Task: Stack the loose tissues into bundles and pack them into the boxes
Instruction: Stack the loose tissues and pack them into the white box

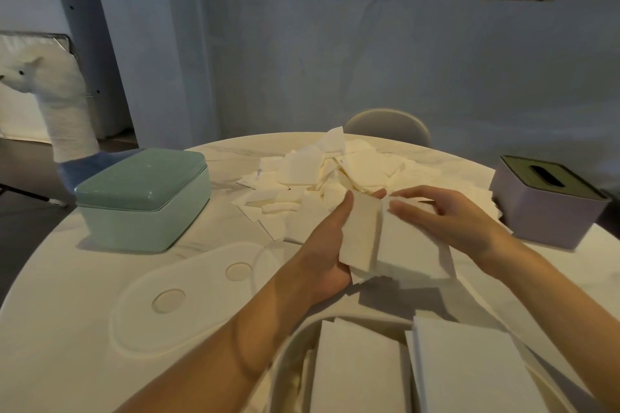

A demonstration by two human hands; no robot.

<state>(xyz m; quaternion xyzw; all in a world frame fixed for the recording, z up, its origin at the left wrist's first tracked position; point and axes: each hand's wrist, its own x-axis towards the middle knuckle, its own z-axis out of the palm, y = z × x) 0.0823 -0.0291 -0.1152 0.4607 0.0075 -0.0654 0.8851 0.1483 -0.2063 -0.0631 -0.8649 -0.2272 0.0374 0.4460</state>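
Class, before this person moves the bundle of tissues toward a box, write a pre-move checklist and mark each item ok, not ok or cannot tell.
1. Left hand grips the tissue bundle from the side: ok.
2. Right hand rests on top of the bundle: ok.
3. Bundle edges squared: not ok, sheets stick out at the bottom.
4. Green box open to receive: not ok, lid on.
5. Purple box open: not ok, slotted lid on.
6. White container nearest has room: cannot tell, stacks already inside.
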